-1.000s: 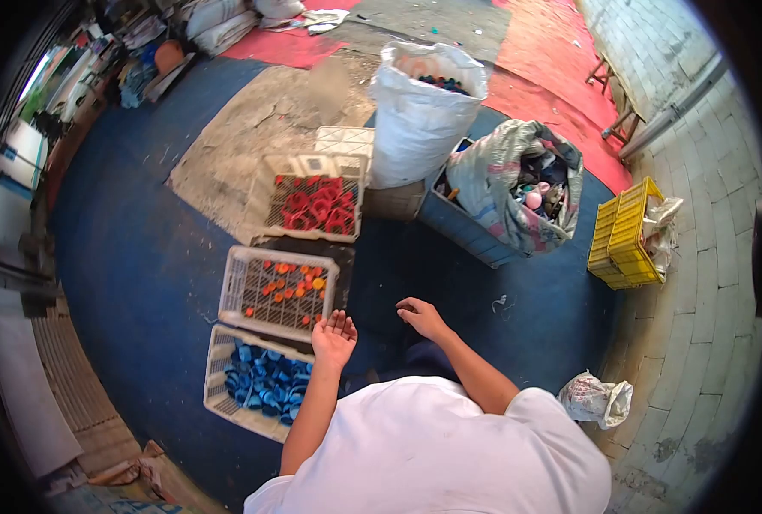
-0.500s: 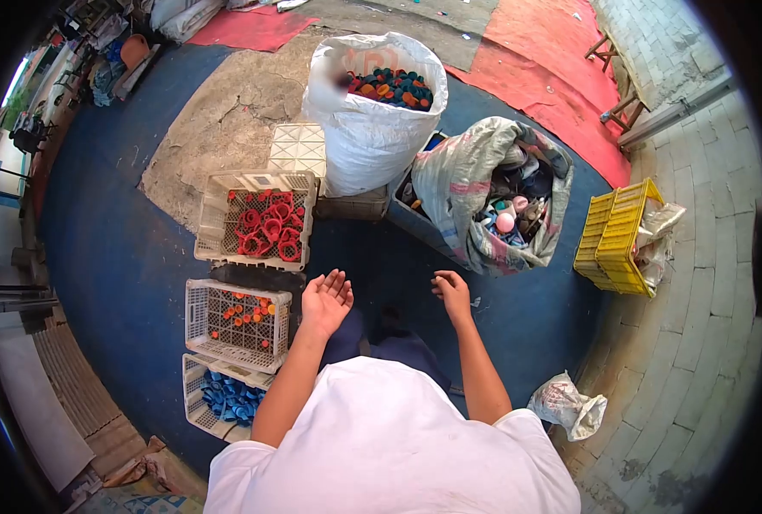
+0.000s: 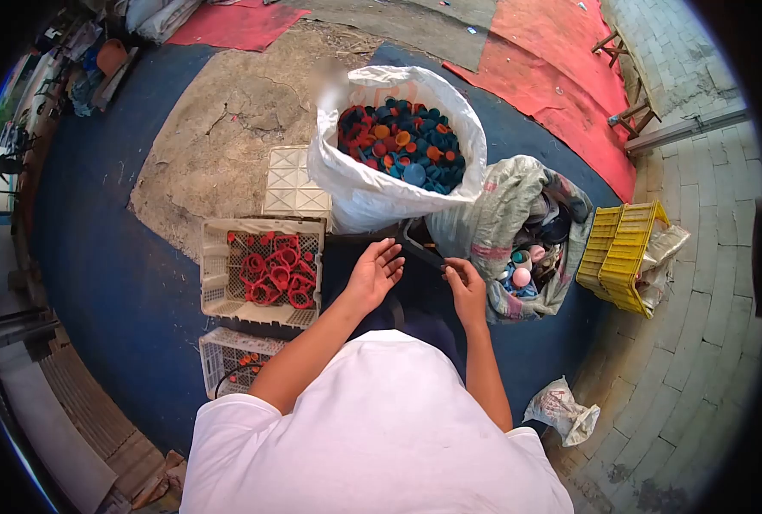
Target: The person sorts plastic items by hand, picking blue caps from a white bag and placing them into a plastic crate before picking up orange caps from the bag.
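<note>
My left hand [image 3: 377, 272] hovers in front of the big white sack, palm turned up, fingers stretched out, with nothing in it. To its right is my right hand [image 3: 465, 287], fingers loosely bent and nothing visible in them. Its fingertips overlap the dark rim of a crate [image 3: 420, 244] in this view. Ahead of both hands stands the white sack [image 3: 372, 201], its mouth wide, filled with dark teal, red and orange plastic caps [image 3: 402, 141]. Beside my right hand, a grey woven sack [image 3: 492, 231] holds mixed plastic pieces, a pink round one among them.
On the left sits a pale crate [image 3: 214, 274] of red plastic rings [image 3: 278, 270]. Nearer me, my left arm partly covers another crate [image 3: 218, 351] with orange caps. Yellow crates [image 3: 617, 257] stand by the block wall [image 3: 698, 257]. A small white bag [image 3: 561, 407] lies at right.
Both hands have moved; my left hand went right and up, toward the white sack. My view has shifted, showing more of the sack's caps. The crate of blue pieces is now out of sight.
</note>
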Demonstrator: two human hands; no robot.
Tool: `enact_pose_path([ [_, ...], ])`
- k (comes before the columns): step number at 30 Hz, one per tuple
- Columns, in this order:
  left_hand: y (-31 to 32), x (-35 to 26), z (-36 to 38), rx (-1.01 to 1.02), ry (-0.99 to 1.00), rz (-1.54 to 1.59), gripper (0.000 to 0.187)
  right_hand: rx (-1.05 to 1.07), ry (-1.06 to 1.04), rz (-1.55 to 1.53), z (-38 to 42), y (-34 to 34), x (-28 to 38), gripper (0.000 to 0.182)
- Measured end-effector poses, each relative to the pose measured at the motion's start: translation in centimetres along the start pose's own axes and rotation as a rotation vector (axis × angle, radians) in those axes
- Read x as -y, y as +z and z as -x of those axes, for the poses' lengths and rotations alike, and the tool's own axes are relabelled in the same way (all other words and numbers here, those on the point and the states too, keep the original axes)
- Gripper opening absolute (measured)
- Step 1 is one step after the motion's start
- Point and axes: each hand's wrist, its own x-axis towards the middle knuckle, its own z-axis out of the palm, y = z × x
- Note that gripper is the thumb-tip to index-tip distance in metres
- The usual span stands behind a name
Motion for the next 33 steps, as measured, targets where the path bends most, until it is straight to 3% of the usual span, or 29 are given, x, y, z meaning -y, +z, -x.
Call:
enact_pose_path([
  [5, 2.6, -4.3, -1.3, -0.037, -0.015, -0.139, 0.040, -0.011, -0.191, 0.292, -4.1, 1.7, 8.9, 0.018],
  [8, 4.0, -6.5, -1.6, 0.012, -0.007, -0.307, 0.048, -0.005, -0.333, 0.280, -8.1, 2.7, 10.6, 0.018],
  [11, 4.5, -7.5, -2.4, -0.033, 0.083, -0.478, 0.052, 0.085, -0.296, 0.313, -12.4, 4.6, 13.6, 0.024],
  [18, 7.1, -9.0, -3.6, -0.265, 0.263, -0.674, 0.047, 0.312, -0.247, 0.938, -22.4, 8.6, 7.6, 0.047],
  [21, 7.2, -9.4, -4.0, -0.330, 0.188, -0.604, 0.043, 0.280, -0.292, 1.010, -22.2, 9.4, 5.8, 0.049],
  [29, 3.8, -7.4, -3.5, -0.303, 0.240, -0.574, 0.032, 0.135, -0.400, 0.787, -19.9, 9.2, 4.2, 0.063],
  [32, 2.7, -6.9, -2.8, -0.243, 0.240, -0.426, 0.030, 0.031, -0.417, 0.501, -20.2, 8.8, 3.8, 0.061],
  [33, 2.4, -6.9, -2.8, -0.230, 0.215, -0.356, 0.030, 0.056, -0.284, 0.317, -19.9, 8.6, 4.4, 0.059],
])
